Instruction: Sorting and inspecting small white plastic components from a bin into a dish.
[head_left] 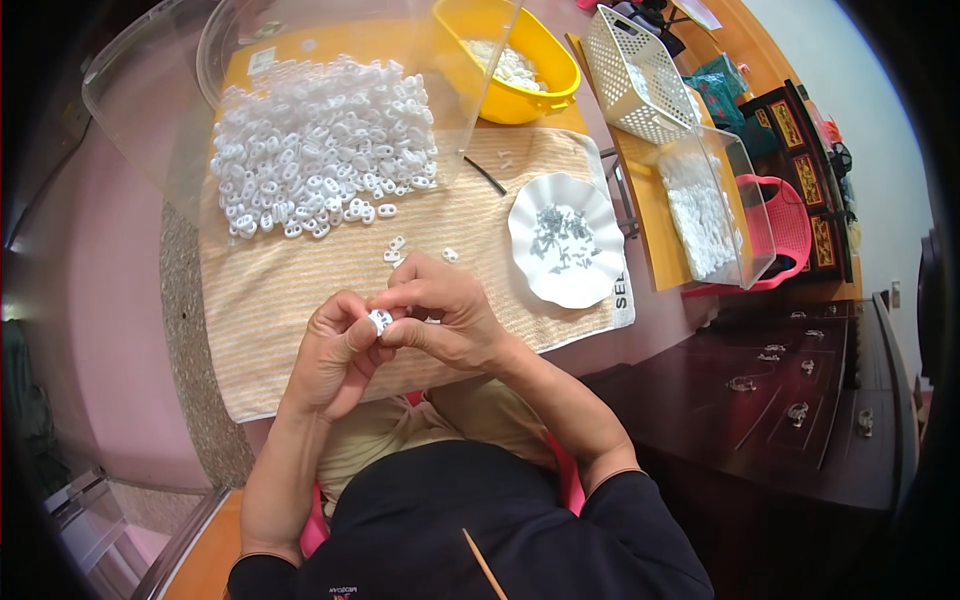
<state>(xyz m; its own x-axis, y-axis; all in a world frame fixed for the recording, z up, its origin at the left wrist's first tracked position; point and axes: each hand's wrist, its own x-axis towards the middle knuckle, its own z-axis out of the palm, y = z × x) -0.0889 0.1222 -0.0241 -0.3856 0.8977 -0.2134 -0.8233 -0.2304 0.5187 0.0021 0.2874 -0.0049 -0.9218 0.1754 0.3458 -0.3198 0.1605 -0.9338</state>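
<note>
My left hand (pixel 335 350) and my right hand (pixel 445 312) meet over the near part of the striped towel (pixel 265 330). Between their fingertips is a small white two-hole plastic piece (pixel 380 320), with dark marks in its holes. Both hands pinch it, thumbs and forefingers pressed against it. Just beyond my fingers lie a few loose two-hole pieces (pixel 450 255). Farther off, a large heap of the same white pieces (pixel 310 150) spreads at the mouth of a clear plastic box (pixel 140 85). To the right, a white scalloped plate (pixel 570 291) holds small grey pieces (pixel 562 238).
A thin black stick (pixel 485 175) lies between heap and plate. Behind stands a yellow tub (pixel 540 103) with white pieces. On a side table at the right are a white perforated basket (pixel 612 75) and a clear bin (pixel 757 222). A pink chair (pixel 797 215) stands beyond.
</note>
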